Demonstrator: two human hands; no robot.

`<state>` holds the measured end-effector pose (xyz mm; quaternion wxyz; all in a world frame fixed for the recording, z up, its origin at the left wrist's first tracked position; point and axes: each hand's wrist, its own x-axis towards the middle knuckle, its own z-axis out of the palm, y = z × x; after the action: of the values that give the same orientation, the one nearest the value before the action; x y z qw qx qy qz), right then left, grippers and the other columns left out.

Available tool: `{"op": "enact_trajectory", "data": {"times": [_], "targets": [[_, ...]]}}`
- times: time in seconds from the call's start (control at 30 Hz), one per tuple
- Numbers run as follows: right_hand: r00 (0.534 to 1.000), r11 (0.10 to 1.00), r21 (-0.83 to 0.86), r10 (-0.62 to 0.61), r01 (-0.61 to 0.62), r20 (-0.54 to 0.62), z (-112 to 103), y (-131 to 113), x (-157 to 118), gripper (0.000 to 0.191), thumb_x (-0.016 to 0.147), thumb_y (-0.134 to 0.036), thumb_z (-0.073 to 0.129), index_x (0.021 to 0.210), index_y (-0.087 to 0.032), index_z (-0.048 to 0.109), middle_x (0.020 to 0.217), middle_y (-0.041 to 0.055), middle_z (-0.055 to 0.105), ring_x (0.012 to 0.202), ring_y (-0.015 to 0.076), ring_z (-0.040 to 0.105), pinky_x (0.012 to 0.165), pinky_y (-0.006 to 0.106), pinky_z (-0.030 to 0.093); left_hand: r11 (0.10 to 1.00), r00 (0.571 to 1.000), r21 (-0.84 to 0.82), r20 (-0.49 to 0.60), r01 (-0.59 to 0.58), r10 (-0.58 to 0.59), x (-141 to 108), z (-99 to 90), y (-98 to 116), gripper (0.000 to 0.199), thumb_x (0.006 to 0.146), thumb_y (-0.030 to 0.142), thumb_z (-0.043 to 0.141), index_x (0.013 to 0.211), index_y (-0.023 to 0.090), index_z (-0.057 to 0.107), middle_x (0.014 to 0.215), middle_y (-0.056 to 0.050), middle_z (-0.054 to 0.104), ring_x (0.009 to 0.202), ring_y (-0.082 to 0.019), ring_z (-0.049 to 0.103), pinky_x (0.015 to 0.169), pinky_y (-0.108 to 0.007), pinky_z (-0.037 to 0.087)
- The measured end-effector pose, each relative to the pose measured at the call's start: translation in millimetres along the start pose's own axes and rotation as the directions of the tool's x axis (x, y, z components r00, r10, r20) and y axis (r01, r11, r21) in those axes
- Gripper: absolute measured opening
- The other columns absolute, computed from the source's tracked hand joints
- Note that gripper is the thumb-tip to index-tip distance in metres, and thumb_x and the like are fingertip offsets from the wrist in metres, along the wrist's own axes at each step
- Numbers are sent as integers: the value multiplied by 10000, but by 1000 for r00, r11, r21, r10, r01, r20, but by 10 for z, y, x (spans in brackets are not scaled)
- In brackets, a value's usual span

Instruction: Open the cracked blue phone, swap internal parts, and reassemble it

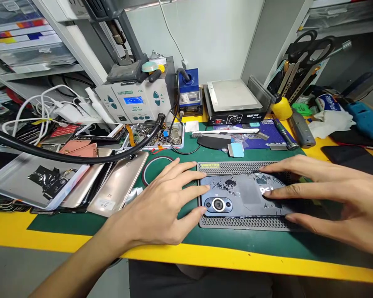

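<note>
Head view: my right fingers (290,191) press the cracked smartphone (248,198), lying camera-up on the perforated mat (251,223); my left fingers (191,191), ungripping, meet its camera end. Uneven pressure could spread cracks or shed sharp flakes.

Smartphone (240,194): dark blue-grey back facing up, black patches and flaking noted, lens module at the left end. Laid flat and lengthwise on a perforated grey mat (239,223), right end partly hidden.
</note>
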<state>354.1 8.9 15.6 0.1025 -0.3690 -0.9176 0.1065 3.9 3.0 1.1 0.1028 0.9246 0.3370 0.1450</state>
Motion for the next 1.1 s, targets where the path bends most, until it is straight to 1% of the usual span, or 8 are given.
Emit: {"op": "enact_trajectory", "data": {"times": [0.1, 0.2, 0.3, 0.4, 0.5, 0.7, 1.0, 1.1], "targets": [[999, 999, -33, 2, -1, 51, 25, 36, -25, 368, 948, -424, 598, 1305, -509, 633, 1508, -58, 436, 1263, 362, 563, 966, 511, 607, 1000, 1000, -4, -16, -3, 3, 7, 4, 3, 298, 988, 288, 533, 1235, 227, 688, 1394, -78, 639, 1434, -223, 443, 1272, -486, 206], [998, 998, -52, -26, 29, 58, 31, 76, -29, 407, 930, -422, 633, 1333, -473, 634, 1521, -28, 428, 1254, 372, 566, 945, 500, 611, 1000, 1000, 0, -10, 5, -5, -3, 15, -5, 304, 979, 283, 549, 1243, 234, 691, 1416, -76, 627, 1428, -228, 452, 1270, -496, 217], [995, 996, -61, -54, 59, 83, -1, 76, -16, 446, 907, -388, 671, 1349, -438, 637, 1539, -16, 409, 1272, 348, 559, 952, 468, 604, 1000, 1000, 9, -15, 12, -12, -8, 33, -11, 316, 970, 293, 571, 1258, 233, 685, 1411, -75, 634, 1410, -242, 475, 1261, -515, 246], [992, 998, -37, -43, 47, 117, -59, 27, 11, 383, 936, -383, 642, 1317, -411, 665, 1534, -10, 418, 1300, 313, 540, 963, 436, 592, 1000, 999, 28, -35, 0, 1, -6, 56, -15, 323, 960, 283, 588, 1267, 233, 677, 1403, -63, 643, 1406, -248, 479, 1255, -520, 274], [990, 999, -32, -39, 44, 135, -106, -21, 39, 352, 955, -421, 617, 1301, -397, 675, 1514, 1, 445, 1290, 296, 547, 961, 442, 583, 998, 999, 61, -43, -19, 22, -9, 73, -30, 343, 951, 270, 597, 1286, 242, 659, 1405, -50, 644, 1413, -251, 471, 1253, -534, 285], [985, 1000, 5, -14, 13, 169, -136, -45, 57, 342, 955, -388, 616, 1290, -368, 682, 1520, 0, 444, 1315, 263, 522, 1022, 425, 538, 997, 999, 73, -19, -28, 29, -6, 81, -74, 382, 929, 297, 616, 1308, 268, 641, 1403, -37, 640, 1415, -248, 469, 1244, -546, 314], [983, 1000, 18, -6, 3, 182, -137, -57, 48, 340, 963, -400, 608, 1290, -355, 690, 1493, 14, 467, 1310, 235, 511, 1038, 398, 517, 993, 998, 104, -26, -51, 54, -11, 91, -93, 416, 913, 326, 636, 1328, 300, 619, 1423, -17, 625, 1430, -239, 453, 1246, -525, 317], [982, 1000, 16, -5, 2, 186, -148, -64, 63, 347, 959, -404, 615, 1295, -357, 690, 1495, 15, 468, 1303, 245, 512, 1035, 408, 516, 993, 998, 109, -19, -51, 53, -8, 89, -103, 424, 906, 326, 638, 1329, 300, 620, 1423, -24, 623, 1429, -250, 454, 1240, -528, 326]]}}
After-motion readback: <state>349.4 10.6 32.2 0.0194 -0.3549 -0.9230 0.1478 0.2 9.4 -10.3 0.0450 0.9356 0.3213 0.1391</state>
